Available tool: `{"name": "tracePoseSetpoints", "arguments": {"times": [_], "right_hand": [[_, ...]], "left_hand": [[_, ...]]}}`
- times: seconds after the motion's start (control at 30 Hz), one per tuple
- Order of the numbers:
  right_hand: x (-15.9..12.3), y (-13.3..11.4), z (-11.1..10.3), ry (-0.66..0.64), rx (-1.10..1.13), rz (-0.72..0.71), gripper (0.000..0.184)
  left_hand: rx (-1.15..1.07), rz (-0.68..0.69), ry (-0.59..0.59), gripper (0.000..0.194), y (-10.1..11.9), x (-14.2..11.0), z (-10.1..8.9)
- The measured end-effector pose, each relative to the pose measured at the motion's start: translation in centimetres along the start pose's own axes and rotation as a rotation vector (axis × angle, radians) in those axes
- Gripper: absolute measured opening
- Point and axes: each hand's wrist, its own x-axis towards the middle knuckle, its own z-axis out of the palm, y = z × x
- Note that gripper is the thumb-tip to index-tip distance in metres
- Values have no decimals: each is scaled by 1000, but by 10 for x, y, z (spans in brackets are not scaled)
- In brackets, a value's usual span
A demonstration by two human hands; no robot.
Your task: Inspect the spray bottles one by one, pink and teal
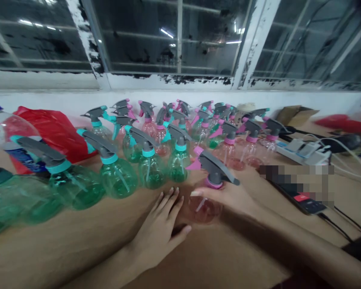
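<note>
My right hand is wrapped round a pink transparent spray bottle with a grey trigger head and pink collar, standing on the wooden table. My left hand lies beside the bottle's left side, fingers stretched out, thumb near its base. Rows of green spray bottles with teal collars and pink spray bottles stand just behind.
A red plastic bag and a large clear water bottle sit at the left. A white power strip with cables, a phone and a cardboard box lie at the right. Windows run along the wall behind.
</note>
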Motion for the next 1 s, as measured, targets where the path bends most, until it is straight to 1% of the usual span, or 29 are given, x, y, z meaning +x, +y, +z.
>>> {"name": "tracePoseSetpoints", "arguments": {"times": [0.07, 0.1, 0.17, 0.23, 0.33, 0.43, 0.53, 0.7, 0.8, 1.0], "right_hand": [[-9, 4, -1, -41, 39, 4, 29], [-13, 6, -1, -29, 52, -6, 31], [-22, 10, -1, 47, 4, -41, 44], [-30, 15, 0, 104, -63, -46, 56], [-38, 19, -2, 147, -125, -39, 58], [-38, 23, -9, 181, -222, -51, 57], [-31, 30, -18, 206, -327, -35, 58], [-7, 41, -29, 248, -346, 31, 55], [10, 47, -28, 275, -360, 58, 55], [39, 54, -20, 259, -374, 49, 55]], "left_hand": [[9, 11, 23, 62, -2, 1, 2], [9, 20, 32, 61, -3, 1, 3], [6, 30, 50, 60, -5, 1, 5], [8, 22, 74, 60, -7, 2, 8], [15, 17, 90, 59, -7, 3, 10], [23, 25, 97, 57, -5, 4, 9], [31, 31, 102, 53, 0, 5, 5], [14, 44, 116, 46, 7, 7, 0], [8, 58, 121, 44, 10, 9, 1], [-1, 84, 114, 47, 19, 14, 5]]}}
